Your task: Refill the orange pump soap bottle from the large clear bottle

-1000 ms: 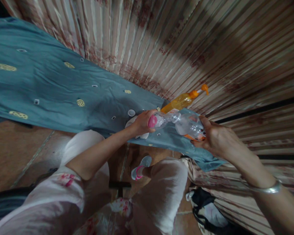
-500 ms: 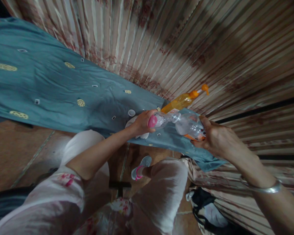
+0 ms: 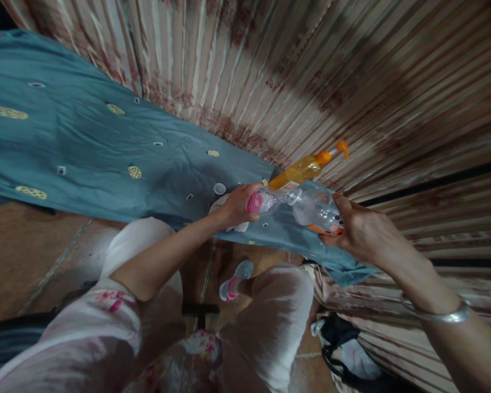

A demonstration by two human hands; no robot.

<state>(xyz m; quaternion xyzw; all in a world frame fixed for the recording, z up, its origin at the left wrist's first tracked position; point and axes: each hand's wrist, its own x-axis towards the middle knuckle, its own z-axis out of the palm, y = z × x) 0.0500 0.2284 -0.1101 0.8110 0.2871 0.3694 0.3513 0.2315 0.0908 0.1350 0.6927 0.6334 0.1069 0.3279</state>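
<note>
My left hand [image 3: 242,203] is closed around a small clear plastic bottle [image 3: 275,200] with a pink label on it. My right hand [image 3: 357,225] grips a wider clear plastic bottle [image 3: 317,210] that has an orange patch and dark dots. The two bottles lie almost in line, and their necks meet between my hands. Just behind them stands a pump bottle [image 3: 300,171] of yellow-orange liquid with an orange pump head. Beside my left wrist are a small white cap [image 3: 220,188] and a white cloth-like item [image 3: 239,226], partly covered by my forearm.
A teal cloth [image 3: 85,142] with pineapple prints covers the long surface before me. Pleated, patterned curtains [image 3: 245,71] hang right behind it and along the right side. On the tiled floor at lower right lies a black bag [image 3: 339,335] with something white.
</note>
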